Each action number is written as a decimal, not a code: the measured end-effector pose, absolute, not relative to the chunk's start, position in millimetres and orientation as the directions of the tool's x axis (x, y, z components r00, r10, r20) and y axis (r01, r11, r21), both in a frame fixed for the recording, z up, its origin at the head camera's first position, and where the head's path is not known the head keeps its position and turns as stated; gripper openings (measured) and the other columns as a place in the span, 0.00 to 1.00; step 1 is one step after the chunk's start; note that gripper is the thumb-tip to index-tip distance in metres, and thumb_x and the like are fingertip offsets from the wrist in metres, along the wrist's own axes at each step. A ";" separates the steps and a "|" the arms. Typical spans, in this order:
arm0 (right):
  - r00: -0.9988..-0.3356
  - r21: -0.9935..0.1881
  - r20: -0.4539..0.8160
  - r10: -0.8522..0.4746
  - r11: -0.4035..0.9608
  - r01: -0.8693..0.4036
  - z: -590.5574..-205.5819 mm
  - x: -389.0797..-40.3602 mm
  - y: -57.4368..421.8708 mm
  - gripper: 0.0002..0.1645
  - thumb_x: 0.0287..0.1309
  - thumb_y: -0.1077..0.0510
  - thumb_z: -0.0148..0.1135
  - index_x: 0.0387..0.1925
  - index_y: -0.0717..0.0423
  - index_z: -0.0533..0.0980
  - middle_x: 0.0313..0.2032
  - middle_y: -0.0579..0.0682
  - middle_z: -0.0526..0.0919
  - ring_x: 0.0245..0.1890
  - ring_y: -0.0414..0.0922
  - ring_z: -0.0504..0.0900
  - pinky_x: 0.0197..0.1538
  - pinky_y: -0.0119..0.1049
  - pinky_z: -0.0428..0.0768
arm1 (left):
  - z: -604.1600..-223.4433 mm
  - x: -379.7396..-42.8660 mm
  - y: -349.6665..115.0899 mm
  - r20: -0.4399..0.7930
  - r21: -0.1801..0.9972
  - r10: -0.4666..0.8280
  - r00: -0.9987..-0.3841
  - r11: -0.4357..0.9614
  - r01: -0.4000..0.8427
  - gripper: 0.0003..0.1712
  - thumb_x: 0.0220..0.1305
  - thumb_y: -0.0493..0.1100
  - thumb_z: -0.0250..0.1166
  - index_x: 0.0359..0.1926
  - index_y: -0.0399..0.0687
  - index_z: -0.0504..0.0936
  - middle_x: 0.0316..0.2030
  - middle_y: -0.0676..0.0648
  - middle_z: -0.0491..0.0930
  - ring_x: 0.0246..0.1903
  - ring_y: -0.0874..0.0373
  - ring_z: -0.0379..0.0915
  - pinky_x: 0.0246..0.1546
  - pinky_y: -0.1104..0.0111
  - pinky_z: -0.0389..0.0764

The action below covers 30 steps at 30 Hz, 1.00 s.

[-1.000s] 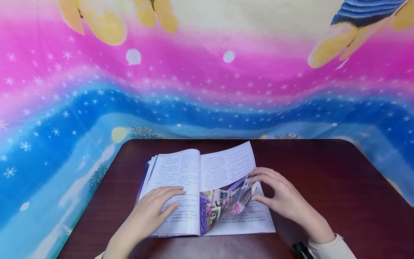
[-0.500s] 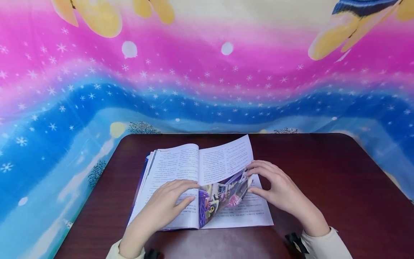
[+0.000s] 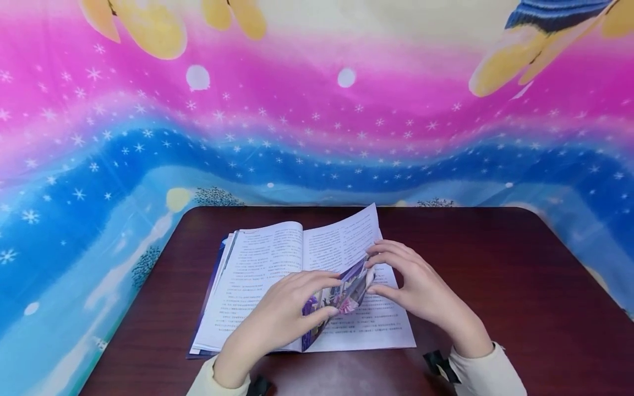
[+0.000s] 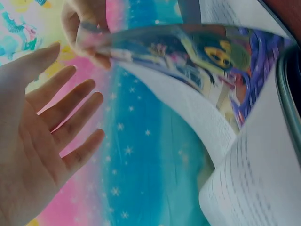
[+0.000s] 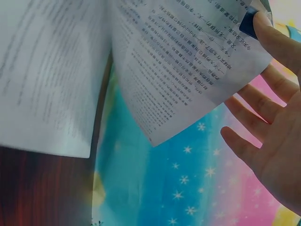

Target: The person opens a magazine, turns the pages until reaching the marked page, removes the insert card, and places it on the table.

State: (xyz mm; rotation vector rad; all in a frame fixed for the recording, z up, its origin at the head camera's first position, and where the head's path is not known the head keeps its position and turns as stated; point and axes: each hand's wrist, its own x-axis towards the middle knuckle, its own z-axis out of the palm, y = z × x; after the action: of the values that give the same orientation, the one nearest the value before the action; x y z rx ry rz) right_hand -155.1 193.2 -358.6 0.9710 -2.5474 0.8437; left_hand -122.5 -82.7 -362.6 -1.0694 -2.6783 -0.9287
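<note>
An open magazine lies on the dark table, printed text on both sides. My right hand pinches the outer edge of a lifted right-hand page between thumb and fingers. That page bends upward, and its underside shows a colourful cartoon picture in the left wrist view. My left hand hovers over the magazine's middle, in front of the picture. Its fingers are spread and hold nothing in the left wrist view. In the right wrist view, the thumb presses on the page at a folded-over dark corner.
The dark red-brown table extends around the magazine, with bare wood to the right. Behind it hangs a pink and blue cloth with snowflakes, reaching down along the table's back and side edges.
My left hand has moved right, from over the left-hand page to in front of the lifted page. My right hand has shifted slightly left, with the page edge still pinched.
</note>
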 end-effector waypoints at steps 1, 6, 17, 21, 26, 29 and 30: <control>-0.729 -0.420 0.455 -0.511 0.599 -0.682 -358.2 -154.7 192.3 0.25 0.41 0.56 0.82 0.44 0.49 0.81 0.57 0.47 0.79 0.63 0.49 0.71 0.63 0.51 0.67 | -363.1 -122.2 -80.5 0.319 0.500 0.595 -0.738 0.556 0.664 0.26 0.66 0.55 0.66 0.63 0.57 0.77 0.63 0.57 0.74 0.62 0.60 0.70 0.61 0.56 0.72; -0.715 -0.412 0.470 -0.519 0.587 -0.697 -354.7 -152.0 186.7 0.25 0.42 0.56 0.82 0.45 0.48 0.81 0.57 0.46 0.79 0.64 0.49 0.70 0.64 0.52 0.66 | -367.3 -120.9 -72.2 0.380 0.460 0.617 -0.689 0.520 0.720 0.33 0.63 0.56 0.69 0.67 0.57 0.73 0.65 0.56 0.71 0.62 0.60 0.70 0.61 0.58 0.72; -0.649 -0.331 0.524 -0.552 0.570 -0.752 -350.4 -144.4 179.5 0.23 0.53 0.43 0.74 0.47 0.48 0.80 0.58 0.47 0.78 0.65 0.49 0.70 0.67 0.47 0.65 | -378.8 -120.8 -67.7 0.539 0.277 0.605 -0.586 0.530 0.802 0.34 0.61 0.45 0.72 0.67 0.54 0.72 0.58 0.54 0.79 0.54 0.60 0.77 0.55 0.65 0.76; -0.644 -0.329 0.527 -0.555 0.566 -0.756 -350.5 -143.4 178.7 0.31 0.63 0.31 0.53 0.52 0.49 0.80 0.61 0.47 0.76 0.66 0.48 0.68 0.69 0.43 0.62 | -379.5 -120.7 -69.2 0.571 0.254 0.596 -0.564 0.525 0.812 0.33 0.62 0.41 0.70 0.67 0.54 0.72 0.56 0.54 0.80 0.52 0.60 0.78 0.53 0.66 0.77; -0.641 -0.326 0.542 -0.544 0.567 -0.757 -349.1 -141.5 178.2 0.34 0.63 0.30 0.53 0.56 0.49 0.79 0.62 0.48 0.75 0.66 0.49 0.68 0.69 0.43 0.63 | -377.5 -120.8 -71.8 0.555 0.262 0.597 -0.580 0.536 0.803 0.31 0.64 0.39 0.67 0.68 0.56 0.73 0.62 0.54 0.75 0.56 0.60 0.76 0.54 0.65 0.77; -0.636 -0.327 0.555 -0.536 0.562 -0.760 -346.3 -141.7 179.7 0.34 0.63 0.31 0.53 0.58 0.49 0.77 0.62 0.49 0.75 0.66 0.50 0.69 0.68 0.42 0.63 | -375.9 -122.0 -74.4 0.554 0.268 0.581 -0.596 0.553 0.789 0.30 0.64 0.37 0.67 0.67 0.56 0.75 0.65 0.53 0.73 0.56 0.58 0.76 0.53 0.63 0.78; -0.631 -0.327 0.563 -0.533 0.558 -0.763 -345.4 -141.9 180.4 0.34 0.64 0.31 0.53 0.58 0.49 0.77 0.62 0.50 0.75 0.65 0.50 0.69 0.68 0.42 0.64 | -375.4 -122.4 -75.3 0.554 0.271 0.575 -0.601 0.558 0.784 0.30 0.65 0.36 0.66 0.67 0.56 0.75 0.66 0.53 0.72 0.56 0.58 0.76 0.53 0.63 0.78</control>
State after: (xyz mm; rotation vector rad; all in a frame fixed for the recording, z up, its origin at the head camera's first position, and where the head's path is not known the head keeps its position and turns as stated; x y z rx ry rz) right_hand -141.9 180.4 -345.4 1.0527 -2.3941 0.7824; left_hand -122.4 -75.3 -375.4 -1.1031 -2.3913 -0.7049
